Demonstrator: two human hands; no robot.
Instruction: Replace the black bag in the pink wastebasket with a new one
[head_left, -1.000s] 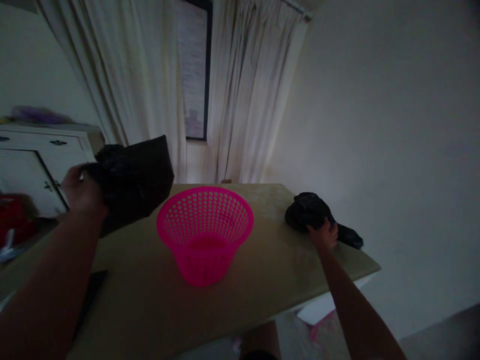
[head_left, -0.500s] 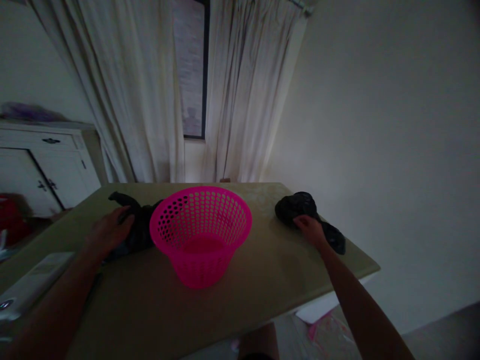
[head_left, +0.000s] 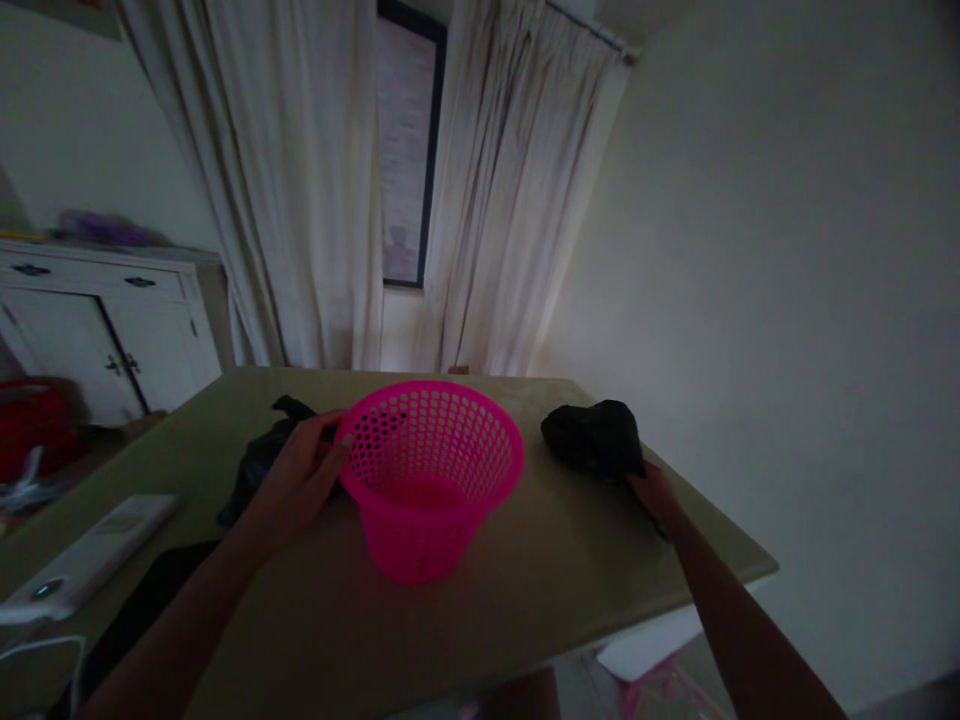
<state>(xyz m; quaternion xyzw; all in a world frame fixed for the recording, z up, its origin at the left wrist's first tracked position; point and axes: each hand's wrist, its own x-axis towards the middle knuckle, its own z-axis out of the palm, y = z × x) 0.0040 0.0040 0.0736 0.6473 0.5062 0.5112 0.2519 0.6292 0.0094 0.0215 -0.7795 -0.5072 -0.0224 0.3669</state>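
No writing or label can be read anywhere; the room is dim. Nearest, at the left edge of the table (head_left: 315, 620), lie a white remote-like device (head_left: 86, 558) and a dark flat slab (head_left: 146, 600) beside it. The left hand (head_left: 296, 480) rests at the left wall of the pink perforated basket (head_left: 429, 480), its fingers (head_left: 319, 445) loosely curled and a little apart, the tips touching the basket's rim; the palm lies over a crumpled black bag (head_left: 259, 462) that sits on the table just left of the basket. The basket stands upright at the table's middle. The right hand (head_left: 656, 492) lies flat near the right edge, fingers together, its tips against a second bunched black bag (head_left: 592, 438); whether it grips the plastic cannot be told. Farther back stand a white cabinet (head_left: 97, 330) and pale curtains (head_left: 315, 180) around a dark window (head_left: 405, 150)
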